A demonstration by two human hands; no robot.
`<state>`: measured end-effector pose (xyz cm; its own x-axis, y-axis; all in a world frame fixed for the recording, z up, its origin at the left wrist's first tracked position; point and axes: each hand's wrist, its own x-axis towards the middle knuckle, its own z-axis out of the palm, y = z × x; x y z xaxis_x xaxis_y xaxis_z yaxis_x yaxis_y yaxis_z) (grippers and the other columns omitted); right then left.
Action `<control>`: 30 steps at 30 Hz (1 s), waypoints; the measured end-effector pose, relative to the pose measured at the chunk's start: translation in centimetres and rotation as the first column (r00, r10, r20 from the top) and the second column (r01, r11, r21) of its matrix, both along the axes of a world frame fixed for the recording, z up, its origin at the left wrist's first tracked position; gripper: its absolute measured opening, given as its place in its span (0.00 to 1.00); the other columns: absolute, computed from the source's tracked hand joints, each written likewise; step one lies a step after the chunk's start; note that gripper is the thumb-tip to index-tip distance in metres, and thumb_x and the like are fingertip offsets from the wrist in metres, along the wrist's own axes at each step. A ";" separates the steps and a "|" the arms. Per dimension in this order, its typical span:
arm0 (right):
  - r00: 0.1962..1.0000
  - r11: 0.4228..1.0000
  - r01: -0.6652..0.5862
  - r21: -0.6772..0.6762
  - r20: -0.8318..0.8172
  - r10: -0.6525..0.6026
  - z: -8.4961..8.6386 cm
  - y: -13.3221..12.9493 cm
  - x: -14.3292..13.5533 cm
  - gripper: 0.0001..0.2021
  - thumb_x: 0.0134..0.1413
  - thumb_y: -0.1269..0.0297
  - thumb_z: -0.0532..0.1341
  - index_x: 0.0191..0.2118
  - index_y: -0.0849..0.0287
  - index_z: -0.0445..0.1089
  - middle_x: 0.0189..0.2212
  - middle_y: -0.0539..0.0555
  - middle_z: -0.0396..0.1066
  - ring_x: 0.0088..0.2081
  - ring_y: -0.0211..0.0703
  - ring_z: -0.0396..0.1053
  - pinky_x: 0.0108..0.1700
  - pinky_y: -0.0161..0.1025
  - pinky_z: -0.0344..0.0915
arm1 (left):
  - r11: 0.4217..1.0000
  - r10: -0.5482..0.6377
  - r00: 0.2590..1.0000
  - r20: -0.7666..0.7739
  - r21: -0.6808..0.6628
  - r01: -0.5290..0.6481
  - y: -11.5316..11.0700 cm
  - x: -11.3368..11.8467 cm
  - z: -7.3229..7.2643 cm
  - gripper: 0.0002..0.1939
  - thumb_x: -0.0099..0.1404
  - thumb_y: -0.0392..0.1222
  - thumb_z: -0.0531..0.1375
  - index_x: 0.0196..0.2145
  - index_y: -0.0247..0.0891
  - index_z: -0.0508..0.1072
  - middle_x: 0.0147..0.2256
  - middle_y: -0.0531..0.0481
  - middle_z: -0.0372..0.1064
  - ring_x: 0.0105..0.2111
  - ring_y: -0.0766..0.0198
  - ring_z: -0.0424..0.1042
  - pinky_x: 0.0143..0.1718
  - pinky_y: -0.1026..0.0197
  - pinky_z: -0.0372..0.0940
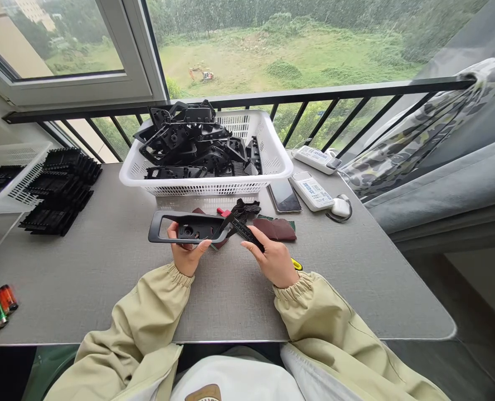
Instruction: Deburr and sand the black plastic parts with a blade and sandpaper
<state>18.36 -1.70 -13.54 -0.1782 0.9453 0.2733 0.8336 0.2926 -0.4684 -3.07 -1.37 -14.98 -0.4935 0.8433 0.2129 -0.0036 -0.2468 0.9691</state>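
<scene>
Holding black frame (168,240), caliper (247,233), basket (205,186) beyond

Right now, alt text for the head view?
Two hands over a grey table: the left hand holds a black plastic frame, the right hand a black caliper against its end. Behind them, a white basket of black parts stands by a window.

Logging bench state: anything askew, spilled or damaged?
Black parts in the middle white basket are jumbled and heaped above its rim, unlike the tidy black stacks at left. Nothing looks spilled or visibly damaged.
</scene>
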 end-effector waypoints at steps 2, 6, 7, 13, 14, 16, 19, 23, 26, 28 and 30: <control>1.000 1.000 0.006 -0.012 0.003 -0.006 0.0 0.0 -0.1 0.25 0.65 0.47 0.52 0.55 0.60 0.72 0.24 0.56 0.78 0.24 0.47 0.75 0.26 0.36 0.62 | 1.000 0.008 1.000 -0.001 0.012 -0.008 -0.1 0.0 -0.1 0.45 0.34 0.57 0.75 0.46 0.43 0.61 0.45 0.47 0.64 0.39 0.61 0.71 0.38 0.60 0.68; 1.000 0.999 0.005 -0.033 -0.017 -0.005 0.1 -0.1 -0.2 0.23 0.65 0.50 0.53 0.56 0.59 0.71 0.30 0.56 0.80 0.27 0.48 0.77 0.28 0.36 0.64 | 1.000 0.003 1.000 0.000 0.028 -0.003 -0.3 0.0 -0.2 0.45 0.35 0.56 0.75 0.47 0.44 0.60 0.46 0.46 0.64 0.42 0.59 0.71 0.41 0.59 0.69; 1.000 0.999 0.008 -0.033 -0.025 -0.009 0.1 -0.1 -0.2 0.22 0.65 0.51 0.54 0.56 0.59 0.71 0.31 0.57 0.81 0.29 0.49 0.78 0.29 0.36 0.65 | 1.000 0.001 1.000 -0.005 0.031 -0.001 -0.3 0.0 -0.2 0.44 0.36 0.56 0.75 0.48 0.44 0.60 0.46 0.46 0.64 0.43 0.58 0.71 0.41 0.58 0.69; 0.994 0.995 0.097 -0.028 -0.049 -0.098 0.7 0.1 -0.1 0.21 0.63 0.54 0.55 0.54 0.61 0.71 0.31 0.57 0.81 0.27 0.48 0.77 0.29 0.37 0.65 | 0.992 0.082 0.997 -0.015 0.099 -0.080 -0.3 -0.1 0.1 0.44 0.40 0.56 0.74 0.50 0.44 0.59 0.47 0.45 0.64 0.45 0.57 0.71 0.45 0.56 0.68; 0.997 0.997 0.072 -0.042 -0.040 -0.073 0.8 0.1 -0.1 0.20 0.63 0.55 0.56 0.53 0.60 0.72 0.28 0.55 0.80 0.26 0.47 0.76 0.29 0.37 0.64 | 0.988 0.100 0.995 -0.019 0.117 -0.098 -0.2 -0.2 0.1 0.44 0.40 0.55 0.74 0.50 0.44 0.59 0.47 0.45 0.64 0.46 0.57 0.71 0.46 0.56 0.68; 0.999 0.996 -0.035 -0.083 -0.014 0.034 1.0 0.0 -0.2 0.18 0.60 0.57 0.58 0.51 0.58 0.73 0.25 0.52 0.78 0.24 0.45 0.75 0.29 0.36 0.63 | 0.983 0.121 0.992 -0.029 0.145 -0.116 -0.2 -0.3 0.1 0.44 0.41 0.56 0.74 0.51 0.45 0.59 0.49 0.44 0.63 0.47 0.56 0.71 0.47 0.54 0.68; 0.972 0.960 -0.229 -0.159 0.016 0.234 1.1 -0.3 -0.4 0.15 0.59 0.60 0.60 0.49 0.55 0.74 0.28 0.51 0.79 0.26 0.42 0.74 0.30 0.35 0.63 | 0.981 0.101 0.993 -0.064 0.172 -0.088 -0.2 -0.4 -0.3 0.44 0.43 0.57 0.73 0.53 0.45 0.58 0.50 0.43 0.63 0.47 0.56 0.71 0.46 0.53 0.68; 0.926 0.918 -0.371 -0.140 0.017 0.377 0.6 -0.3 -0.5 0.11 0.61 0.61 0.58 0.46 0.56 0.75 0.32 0.54 0.78 0.33 0.45 0.75 0.35 0.38 0.67 | 0.973 0.059 0.980 -0.192 0.230 -0.013 -0.4 -0.7 -1.0 0.44 0.45 0.60 0.71 0.55 0.44 0.59 0.48 0.43 0.64 0.46 0.55 0.71 0.45 0.53 0.68; 0.922 0.926 -0.376 0.033 -0.083 0.378 0.3 -0.2 -0.5 0.11 0.64 0.65 0.54 0.45 0.57 0.73 0.35 0.57 0.75 0.38 0.46 0.73 0.40 0.41 0.69 | 0.958 0.010 0.962 -0.272 0.280 0.069 -0.6 -0.8 -1.2 0.44 0.45 0.61 0.71 0.55 0.43 0.60 0.47 0.43 0.64 0.44 0.56 0.72 0.45 0.53 0.68; 0.908 0.922 -0.357 0.151 -0.176 0.380 0.3 -0.1 -0.6 0.12 0.65 0.70 0.52 0.48 0.57 0.70 0.38 0.58 0.72 0.40 0.45 0.72 0.41 0.42 0.70 | 0.948 -0.033 0.955 -0.296 0.293 0.124 -0.6 -0.9 -1.2 0.44 0.45 0.60 0.71 0.55 0.43 0.61 0.47 0.43 0.65 0.43 0.56 0.72 0.44 0.53 0.68; 0.887 0.905 -0.369 0.210 -0.210 0.411 0.3 -0.2 -0.7 0.16 0.64 0.74 0.51 0.53 0.55 0.66 0.40 0.58 0.69 0.39 0.44 0.70 0.41 0.41 0.71 | 0.933 -0.076 0.947 -0.314 0.313 0.179 -0.6 -1.0 -1.0 0.43 0.46 0.59 0.71 0.55 0.43 0.62 0.47 0.43 0.66 0.42 0.56 0.73 0.44 0.53 0.69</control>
